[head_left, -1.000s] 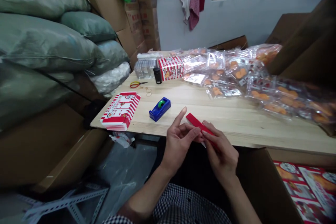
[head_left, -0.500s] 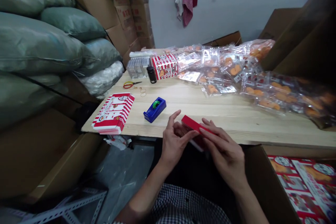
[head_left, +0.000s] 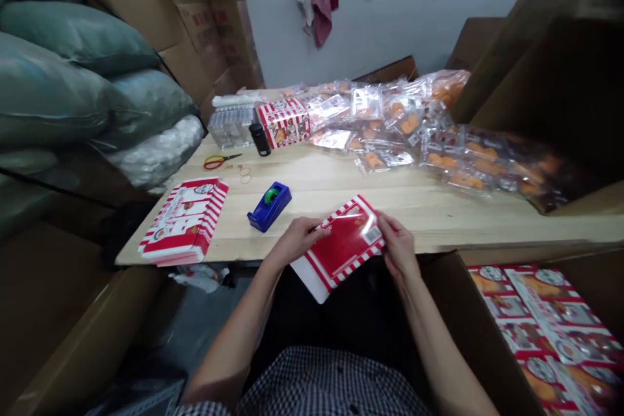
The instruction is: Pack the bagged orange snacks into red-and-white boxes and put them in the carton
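A red box (head_left: 341,240) with red-and-white striped edges is held between my hands at the table's front edge. A white flap sticks out from its lower left end, and a barcode label shows near the right. My left hand (head_left: 299,238) grips the box's left side, thumb on top. My right hand (head_left: 398,244) holds its right end, with the fingers partly hidden behind. Just left of my hands stands a blue tape dispenser (head_left: 270,207) with a green roll. Farther left lies a stack of flat striped cartons (head_left: 184,221).
Scissors (head_left: 220,161), a black bottle (head_left: 260,140), an upright striped box (head_left: 284,123) and clear plastic cases (head_left: 234,127) stand toward the back left. Clear packets (head_left: 375,120) with orange contents cover the table's back and right. A cardboard carton (head_left: 446,286) with printed boxes stands at lower right.
The red box has turned from edge-on to showing its broad printed face, with a white flap out. Both hands have shifted to its opposite ends. The view has swung a little right.
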Tool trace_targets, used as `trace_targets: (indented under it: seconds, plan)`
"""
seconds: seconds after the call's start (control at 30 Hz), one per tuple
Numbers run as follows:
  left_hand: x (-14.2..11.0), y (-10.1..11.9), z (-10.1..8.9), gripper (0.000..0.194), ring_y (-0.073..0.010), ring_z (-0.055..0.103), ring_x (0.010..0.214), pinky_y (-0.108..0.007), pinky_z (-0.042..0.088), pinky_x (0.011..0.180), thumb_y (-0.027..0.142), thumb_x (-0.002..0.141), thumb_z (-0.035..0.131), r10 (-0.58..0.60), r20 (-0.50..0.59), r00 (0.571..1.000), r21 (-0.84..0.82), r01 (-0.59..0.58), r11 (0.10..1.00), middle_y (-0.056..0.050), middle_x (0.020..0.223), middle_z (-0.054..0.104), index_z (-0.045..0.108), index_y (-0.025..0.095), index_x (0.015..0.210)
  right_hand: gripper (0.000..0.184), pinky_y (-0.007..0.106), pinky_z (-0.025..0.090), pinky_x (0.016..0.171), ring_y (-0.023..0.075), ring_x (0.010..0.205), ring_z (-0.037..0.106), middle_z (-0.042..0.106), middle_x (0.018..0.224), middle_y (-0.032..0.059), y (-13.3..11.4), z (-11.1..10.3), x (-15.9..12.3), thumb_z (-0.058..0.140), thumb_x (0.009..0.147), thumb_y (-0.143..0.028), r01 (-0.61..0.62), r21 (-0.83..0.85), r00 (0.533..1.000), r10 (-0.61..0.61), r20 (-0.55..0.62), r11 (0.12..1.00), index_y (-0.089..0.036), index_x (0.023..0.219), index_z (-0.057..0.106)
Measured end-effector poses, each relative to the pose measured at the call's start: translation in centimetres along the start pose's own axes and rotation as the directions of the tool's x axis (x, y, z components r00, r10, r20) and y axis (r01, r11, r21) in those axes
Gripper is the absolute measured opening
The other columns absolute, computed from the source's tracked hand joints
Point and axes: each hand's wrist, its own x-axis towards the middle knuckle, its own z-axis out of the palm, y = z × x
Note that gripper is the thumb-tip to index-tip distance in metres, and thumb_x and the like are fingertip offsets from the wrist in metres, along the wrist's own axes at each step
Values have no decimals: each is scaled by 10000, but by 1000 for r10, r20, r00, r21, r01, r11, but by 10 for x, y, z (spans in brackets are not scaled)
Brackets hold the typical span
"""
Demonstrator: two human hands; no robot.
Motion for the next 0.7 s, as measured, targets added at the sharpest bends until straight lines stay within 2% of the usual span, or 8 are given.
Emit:
trace_targets:
  seconds: [0.1,0.2,0.33,0.43,0.5,0.57,0.63,0.7]
  plan:
    - [31,-28,-18,288,-247,690,833,-274,484,719,403,881,586,-26,1,1000,206,25,978,-32,914,777,787,208,947,470,422,595,781,269,856,736,787,956,125,15,0,29,730,755,-543,70,-145,997,-65,38,987,-146,1003,770]
    - [53,-50,-25,255,-270,688,861,-314,483,776,380,876,591,-33,-54,998,307,48,951,-79,936,769,773,216,944,412,477,527,933,300,1050,678,743,1113,156,14,-1,74,671,803,-453,154,-318,987,-158,13,935,-141,1061,749]
    - [60,-63,-14,289,-315,640,990,-415,465,914,377,903,552,-12,-177,984,390,81,917,-143,998,716,738,181,1005,367,497,316,1138,319,1340,466,568,1403,183,11,11,151,601,824,-198,201,-535,970,-242,-7,821,-133,1173,695]
    - [55,-67,-4,335,-310,581,1127,-466,443,1012,341,921,535,75,-277,958,429,53,902,-148,1161,648,663,180,1185,303,494,178,1194,301,1454,314,545,1441,147,15,28,201,574,837,-85,202,-624,969,-246,16,755,-158,1099,706]
    - [49,-69,-1,370,-283,562,1184,-456,443,1051,315,933,528,129,-282,951,409,-2,912,-129,1242,612,605,208,1279,191,509,190,1186,289,1435,347,610,1358,129,17,34,227,588,881,-115,199,-650,970,-241,25,733,-159,1025,706]
    - [42,-68,-2,384,-266,549,1232,-444,437,1081,304,947,516,141,-269,953,372,-32,928,-111,1302,590,576,238,1320,125,520,279,1145,277,1340,465,648,1269,107,18,34,243,629,915,-219,193,-654,971,-240,18,731,-149,1000,689]
    - [37,-63,-5,372,-263,537,1268,-444,426,1104,305,955,511,134,-290,948,356,-24,934,-97,1341,578,581,257,1318,145,520,346,1095,273,1228,550,673,1175,97,16,28,250,669,899,-277,185,-638,968,-250,-12,747,-140,945,681]
    - [34,-55,-8,362,-265,531,1284,-449,421,1111,308,960,509,136,-333,933,347,-13,938,-94,1355,575,593,255,1309,100,502,366,1067,284,1157,582,698,1060,106,8,18,250,685,860,-239,187,-597,959,-276,-60,780,-142,841,675]
